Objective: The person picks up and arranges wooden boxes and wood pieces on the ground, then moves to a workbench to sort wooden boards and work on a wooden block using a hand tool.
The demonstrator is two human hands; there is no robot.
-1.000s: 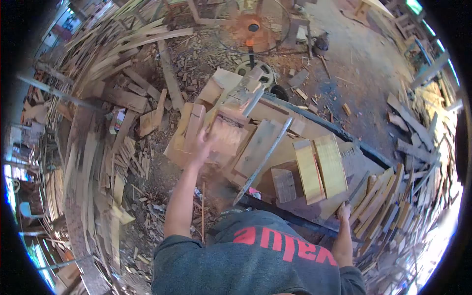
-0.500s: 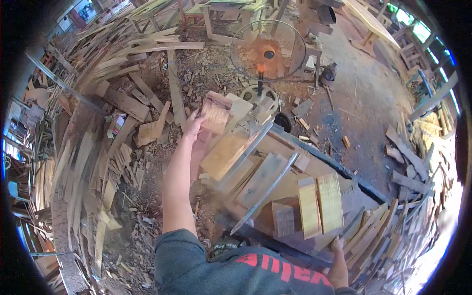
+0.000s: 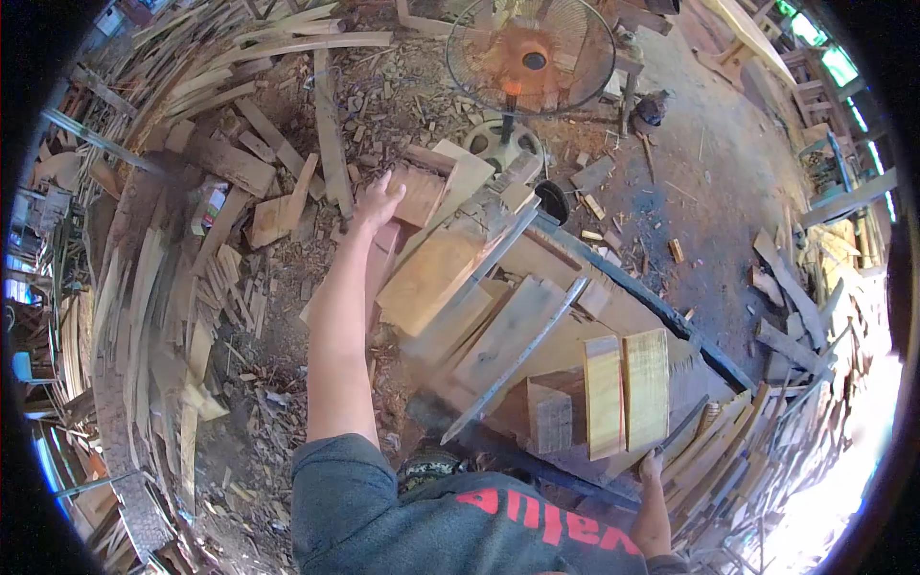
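My left hand [image 3: 379,203] is at the left edge of a short reddish-brown wood block [image 3: 418,195], fingers spread and not wrapped around it. The block lies on a stack of boards beside the fan base. Below it is a wider pale board [image 3: 428,286] on the near end of the bench. Low on the right, my right hand [image 3: 652,467] closes round the lower end of a dark narrow bar [image 3: 684,427]; its kind is unclear. Two yellowish boards [image 3: 646,391] and a greyish block [image 3: 549,418] rest on the bench close to that hand.
A pedestal fan [image 3: 533,59] stands beyond the bench. A long metal bar [image 3: 517,359] crosses the bench top [image 3: 599,337]. Scrap wood [image 3: 144,316] is heaped on the left, and slats [image 3: 714,446] lean at the right. Chips and offcuts litter the floor.
The view has tipped, so the scene sits higher in the frame. My left hand's fingers have spread at the block's edge. My right hand stays on the dark bar.
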